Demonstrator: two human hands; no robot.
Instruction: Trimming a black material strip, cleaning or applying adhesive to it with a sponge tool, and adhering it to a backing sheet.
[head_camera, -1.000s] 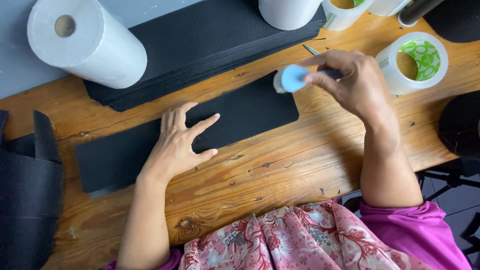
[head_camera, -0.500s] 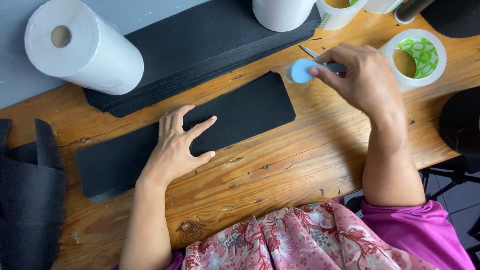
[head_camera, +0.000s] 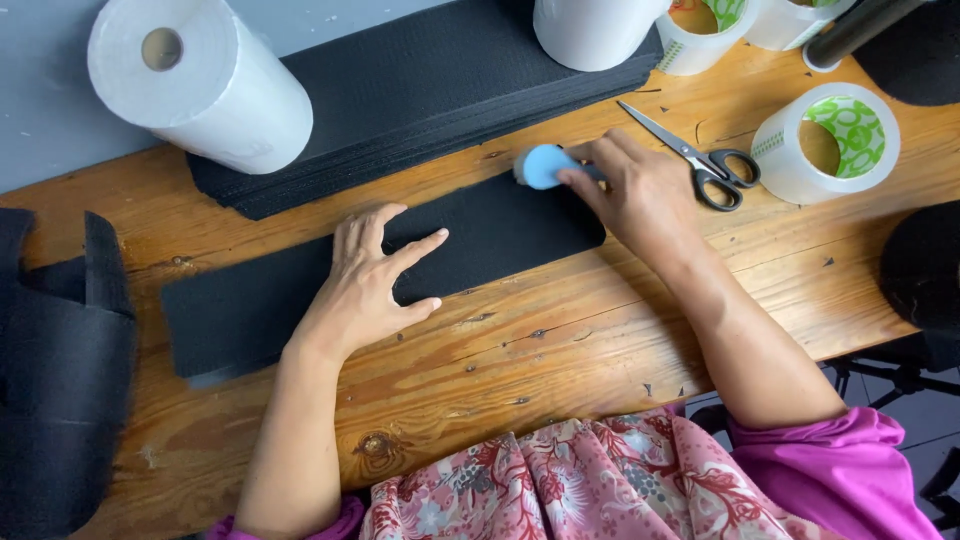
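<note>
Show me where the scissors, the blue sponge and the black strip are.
scissors (head_camera: 690, 152): head view, on the pivot.
blue sponge (head_camera: 543, 165): head view, on its rounded top.
black strip (head_camera: 500, 232): head view, on its bare right part.

Black strip (head_camera: 300, 300) is lying on brown wooden table (head_camera: 560, 350). Light blue tool (head_camera: 543, 165) is showing. Pink floral garment (head_camera: 600, 490) is showing; white roll (head_camera: 200, 80).

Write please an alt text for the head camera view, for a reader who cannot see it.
A person's left hand presses flat on a black fabric strip on a wooden table, while the right hand holds a small blue round tool at the strip's far end. Scissors, tape rolls and a white paper roll lie nearby.
</note>
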